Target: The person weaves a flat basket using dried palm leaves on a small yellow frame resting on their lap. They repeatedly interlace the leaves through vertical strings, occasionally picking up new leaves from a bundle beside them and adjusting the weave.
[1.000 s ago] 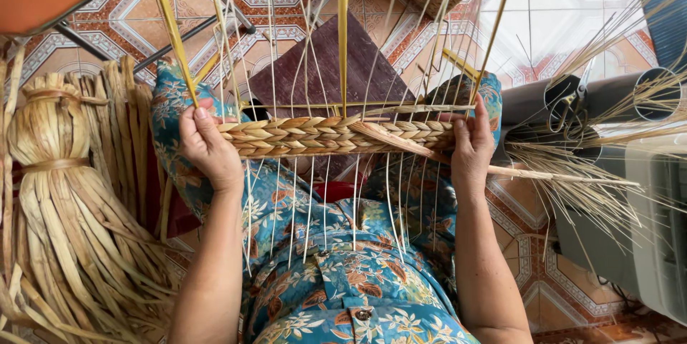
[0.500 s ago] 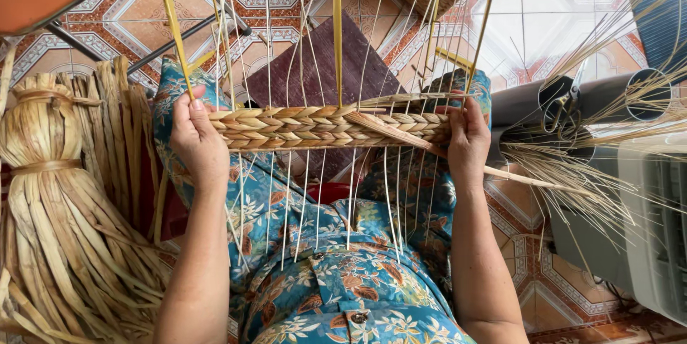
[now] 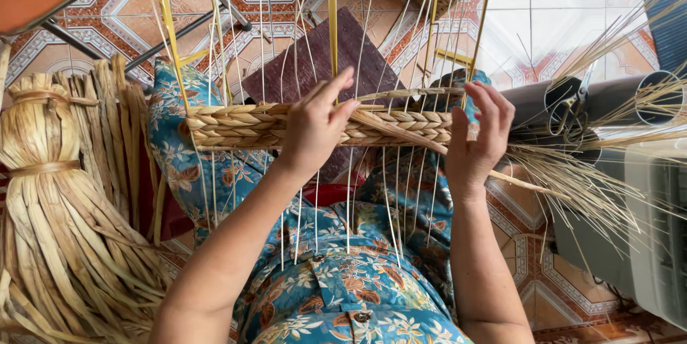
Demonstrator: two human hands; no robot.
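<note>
A: Starting from the plaited straw band (image 3: 243, 126): stretching across the yellow wire frame (image 3: 166, 36), from its left edge to its right edge, just above the lap in flowered cloth (image 3: 343, 279).

B: And being held how?

A: Being pressed near the middle by the left hand (image 3: 315, 129), close to the frame's central bar. Not closing around it: palm and thumb resting on the plait, fingers half spread, forefinger lifting toward the thin upright strands (image 3: 365, 43).

B: Differing from half a second ago?

A: Yes. Then gripping the band's left end; now having slid along to the middle, leaving that end bare. Probably meaning a pause in tightening and a turn to sorting the uprights.

B: And on the right edge?

A: Loosening too. The right hand (image 3: 476, 140), earlier clasping the right end, now opening, fingers raised and only brushing the strands there. Holding the long flat strand (image 3: 529, 185) or not: impossible to tell, being hidden by the palm.

B: Further out?

A: Lying on the tiled floor (image 3: 558, 0): a tied bundle of dried leaves (image 3: 50, 194) well to the left, scissors (image 3: 569, 111) on a grey roll (image 3: 644, 93) to the right, a dark board (image 3: 343, 57) under the frame.
</note>
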